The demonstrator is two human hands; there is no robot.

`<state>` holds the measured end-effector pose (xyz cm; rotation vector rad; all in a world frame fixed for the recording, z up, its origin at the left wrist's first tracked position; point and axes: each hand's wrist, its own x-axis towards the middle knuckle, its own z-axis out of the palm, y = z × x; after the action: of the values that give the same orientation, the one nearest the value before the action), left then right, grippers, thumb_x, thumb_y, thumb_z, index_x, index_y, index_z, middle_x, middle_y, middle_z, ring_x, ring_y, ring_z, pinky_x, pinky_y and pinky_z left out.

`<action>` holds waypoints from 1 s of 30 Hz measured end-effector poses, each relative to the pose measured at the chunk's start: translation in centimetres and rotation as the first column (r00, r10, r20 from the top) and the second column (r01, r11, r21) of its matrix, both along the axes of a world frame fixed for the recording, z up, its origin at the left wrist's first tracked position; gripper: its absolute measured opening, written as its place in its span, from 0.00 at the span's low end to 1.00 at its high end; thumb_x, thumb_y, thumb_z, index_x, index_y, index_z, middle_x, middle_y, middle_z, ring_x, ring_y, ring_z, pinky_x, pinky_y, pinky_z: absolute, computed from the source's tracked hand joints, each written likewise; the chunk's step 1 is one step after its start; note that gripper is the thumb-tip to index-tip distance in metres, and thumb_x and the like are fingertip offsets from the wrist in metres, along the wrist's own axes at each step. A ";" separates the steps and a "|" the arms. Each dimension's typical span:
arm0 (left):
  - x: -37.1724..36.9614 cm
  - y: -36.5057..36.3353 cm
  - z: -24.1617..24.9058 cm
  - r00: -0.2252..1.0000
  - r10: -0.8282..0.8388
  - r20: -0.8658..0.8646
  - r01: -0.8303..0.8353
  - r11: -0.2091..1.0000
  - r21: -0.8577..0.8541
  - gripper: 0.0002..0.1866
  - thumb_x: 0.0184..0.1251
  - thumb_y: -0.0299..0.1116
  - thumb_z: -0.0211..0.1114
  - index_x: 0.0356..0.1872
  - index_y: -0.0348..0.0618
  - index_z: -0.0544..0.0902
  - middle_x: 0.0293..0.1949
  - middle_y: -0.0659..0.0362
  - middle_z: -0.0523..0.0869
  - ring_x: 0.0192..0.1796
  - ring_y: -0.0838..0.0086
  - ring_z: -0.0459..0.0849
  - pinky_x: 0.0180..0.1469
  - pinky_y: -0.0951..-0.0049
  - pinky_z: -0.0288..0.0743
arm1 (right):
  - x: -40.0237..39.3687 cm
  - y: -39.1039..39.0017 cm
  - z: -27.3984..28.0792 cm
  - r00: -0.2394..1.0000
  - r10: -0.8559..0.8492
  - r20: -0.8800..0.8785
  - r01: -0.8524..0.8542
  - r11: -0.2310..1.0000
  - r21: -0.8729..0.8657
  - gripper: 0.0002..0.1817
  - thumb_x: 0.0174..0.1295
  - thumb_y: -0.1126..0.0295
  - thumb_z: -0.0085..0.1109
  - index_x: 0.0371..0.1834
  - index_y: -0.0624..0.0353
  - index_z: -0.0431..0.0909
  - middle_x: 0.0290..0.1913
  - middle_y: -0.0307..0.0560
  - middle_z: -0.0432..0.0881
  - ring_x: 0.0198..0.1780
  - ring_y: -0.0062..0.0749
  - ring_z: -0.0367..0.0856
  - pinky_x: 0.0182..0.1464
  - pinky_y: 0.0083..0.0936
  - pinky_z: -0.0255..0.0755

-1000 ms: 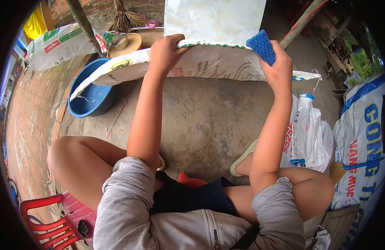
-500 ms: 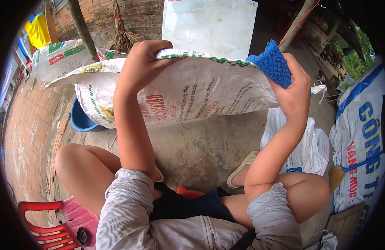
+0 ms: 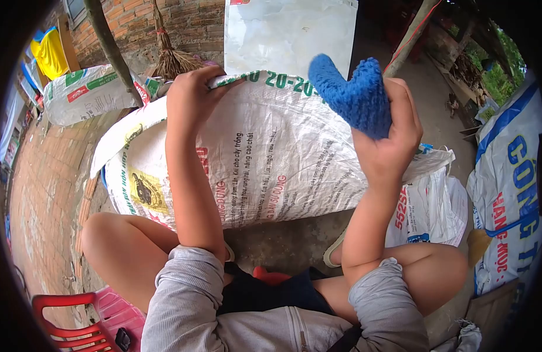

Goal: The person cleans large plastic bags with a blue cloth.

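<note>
A large white woven sack [image 3: 283, 135] with green, red and black print spans the view in front of my knees. My left hand [image 3: 192, 97] is closed on its upper edge, thumb on the near side. My right hand [image 3: 391, 141] is closed around a folded blue textured cloth [image 3: 359, 97], held up over the right part of the sack. The cloth's two ends stick up above my fingers, and its lower part is hidden in the palm.
A white board [image 3: 288, 38] stands behind the sack. More printed sacks lie at the left [image 3: 86, 97] and right [image 3: 438, 205], with a big blue-lettered sack [image 3: 511, 176] at far right. A red plastic chair [image 3: 77, 317] is at lower left, a straw broom [image 3: 174, 56] by the brick wall.
The sack has opened out toward me, showing more of its printed face and covering the blue tub. My right hand has moved left and slightly down, and the cloth now shows two raised ends.
</note>
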<state>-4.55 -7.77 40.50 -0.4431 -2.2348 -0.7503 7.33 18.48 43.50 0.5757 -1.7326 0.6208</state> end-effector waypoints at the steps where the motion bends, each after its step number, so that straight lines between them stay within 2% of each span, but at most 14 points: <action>1: -0.5 0.4 -0.6 1.000 -0.001 0.003 0.001 1.000 0.000 0.14 0.53 0.41 0.75 0.38 0.48 0.88 0.29 0.53 0.87 0.32 0.57 0.85 0.35 0.63 0.77 | -0.8 -1.1 -0.8 0.987 0.131 -0.097 -0.141 0.985 -0.099 0.21 0.39 0.81 0.65 0.41 0.64 0.78 0.37 0.53 0.80 0.41 0.51 0.81 0.46 0.39 0.74; 2: -1.0 0.8 -1.2 0.999 0.047 -0.026 -0.047 0.999 -0.024 0.14 0.52 0.42 0.75 0.38 0.50 0.89 0.29 0.54 0.87 0.32 0.58 0.86 0.35 0.63 0.77 | -1.3 -1.9 -1.7 0.975 0.201 -0.097 -0.211 0.972 -0.107 0.22 0.39 0.80 0.65 0.43 0.65 0.78 0.39 0.54 0.80 0.42 0.51 0.82 0.47 0.39 0.76; 4: -2.6 1.3 -2.9 0.977 0.077 -0.198 -0.084 0.996 -0.024 0.13 0.50 0.43 0.75 0.37 0.54 0.89 0.28 0.58 0.88 0.32 0.60 0.86 0.35 0.63 0.76 | -1.5 -3.1 -2.3 0.947 0.295 0.125 -0.303 0.952 0.048 0.24 0.41 0.80 0.64 0.48 0.62 0.77 0.41 0.53 0.81 0.43 0.53 0.81 0.47 0.40 0.76; 6: -3.7 1.7 -4.5 0.978 0.090 -0.189 -0.102 0.993 -0.055 0.13 0.50 0.42 0.75 0.37 0.53 0.89 0.28 0.58 0.88 0.32 0.60 0.86 0.34 0.63 0.76 | -2.2 -4.0 -2.9 0.872 0.298 0.388 -0.400 0.891 0.214 0.24 0.43 0.79 0.64 0.49 0.60 0.76 0.41 0.53 0.81 0.44 0.55 0.81 0.47 0.42 0.75; 8: -4.3 2.5 -5.5 0.980 0.098 -0.174 -0.107 0.993 -0.045 0.12 0.50 0.42 0.74 0.36 0.53 0.88 0.29 0.59 0.88 0.32 0.61 0.86 0.35 0.63 0.75 | -3.8 -4.1 -5.3 0.630 0.252 0.734 -0.575 0.787 0.223 0.22 0.46 0.79 0.62 0.49 0.60 0.75 0.39 0.55 0.81 0.45 0.55 0.82 0.47 0.45 0.74; 9: -4.5 2.8 -6.1 0.980 0.098 -0.171 -0.107 0.993 -0.045 0.12 0.50 0.42 0.74 0.36 0.53 0.88 0.29 0.59 0.88 0.32 0.61 0.86 0.35 0.63 0.75 | -4.7 -3.4 -7.6 0.539 0.228 0.811 -0.625 0.753 0.204 0.19 0.47 0.77 0.62 0.46 0.59 0.77 0.40 0.54 0.82 0.44 0.56 0.83 0.47 0.45 0.75; 11: -5.1 3.1 -6.9 0.981 0.088 -0.173 -0.104 0.991 -0.087 0.12 0.50 0.41 0.75 0.35 0.53 0.88 0.30 0.60 0.88 0.34 0.62 0.85 0.38 0.63 0.73 | -6.6 -3.7 -10.1 0.210 -0.127 0.969 -0.654 0.719 0.236 0.17 0.47 0.76 0.61 0.44 0.58 0.80 0.43 0.54 0.84 0.45 0.55 0.83 0.47 0.44 0.76; 15: -6.1 5.1 -9.7 0.998 -0.054 -0.020 0.050 0.985 -0.166 0.11 0.50 0.37 0.74 0.35 0.49 0.88 0.33 0.58 0.88 0.37 0.60 0.85 0.41 0.62 0.75 | -9.9 -4.6 -18.9 0.242 -0.329 0.913 -0.478 0.779 0.407 0.16 0.50 0.74 0.59 0.45 0.55 0.83 0.46 0.53 0.85 0.49 0.50 0.84 0.50 0.43 0.78; 16: -6.2 5.8 -10.6 0.998 -0.056 0.031 0.061 0.980 -0.188 0.10 0.50 0.39 0.75 0.35 0.52 0.87 0.31 0.62 0.88 0.40 0.64 0.85 0.44 0.64 0.71 | -10.2 -4.9 -20.1 0.256 -0.371 0.893 -0.422 0.788 0.449 0.17 0.51 0.74 0.58 0.47 0.55 0.83 0.47 0.52 0.86 0.50 0.48 0.84 0.51 0.42 0.78; 23: -7.7 8.3 -15.6 0.961 -0.155 0.229 0.216 0.937 -0.275 0.11 0.54 0.31 0.67 0.40 0.55 0.87 0.35 0.61 0.87 0.45 0.65 0.85 0.48 0.63 0.69 | -12.2 -5.4 -25.6 0.081 -0.431 0.899 -0.473 0.777 0.416 0.23 0.51 0.75 0.57 0.54 0.55 0.81 0.46 0.56 0.86 0.52 0.51 0.83 0.55 0.42 0.75; 26: -8.2 8.5 -16.9 0.913 -0.158 0.377 0.287 0.904 -0.316 0.16 0.58 0.30 0.65 0.48 0.57 0.85 0.43 0.60 0.87 0.51 0.63 0.83 0.53 0.57 0.67 | -12.7 -4.9 -28.0 0.008 -0.417 0.909 -0.484 0.794 0.368 0.31 0.52 0.75 0.56 0.65 0.49 0.75 0.54 0.62 0.82 0.54 0.53 0.82 0.57 0.39 0.75; 28: -9.0 8.3 -17.9 0.851 -0.124 0.510 0.345 0.864 -0.366 0.22 0.59 0.31 0.64 0.57 0.60 0.81 0.52 0.59 0.85 0.57 0.62 0.81 0.63 0.46 0.63 | -12.8 -4.6 -29.6 0.008 -0.411 0.912 -0.429 0.822 0.374 0.40 0.53 0.75 0.56 0.74 0.37 0.65 0.67 0.70 0.70 0.58 0.54 0.81 0.59 0.36 0.75; 29: -9.2 8.2 -18.5 0.847 -0.124 0.517 0.348 0.864 -0.364 0.22 0.59 0.31 0.64 0.57 0.60 0.81 0.52 0.59 0.85 0.57 0.62 0.81 0.63 0.46 0.63 | -12.9 -4.5 -30.3 0.001 -0.410 0.912 -0.432 0.822 0.370 0.40 0.53 0.75 0.56 0.74 0.37 0.65 0.67 0.70 0.70 0.58 0.54 0.81 0.59 0.36 0.75; 30: -9.3 8.2 -19.1 0.859 -0.089 0.505 0.308 0.877 -0.370 0.24 0.60 0.32 0.65 0.60 0.61 0.80 0.58 0.57 0.83 0.61 0.61 0.79 0.67 0.38 0.54 | -13.0 -4.5 -30.7 -0.044 -0.449 0.893 -0.437 0.812 0.387 0.42 0.54 0.75 0.56 0.76 0.32 0.61 0.71 0.73 0.62 0.59 0.55 0.80 0.60 0.36 0.74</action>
<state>-13.90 0.45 21.36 -0.7987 -2.8760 -0.4804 -5.69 13.97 12.79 0.4989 -3.5956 0.4237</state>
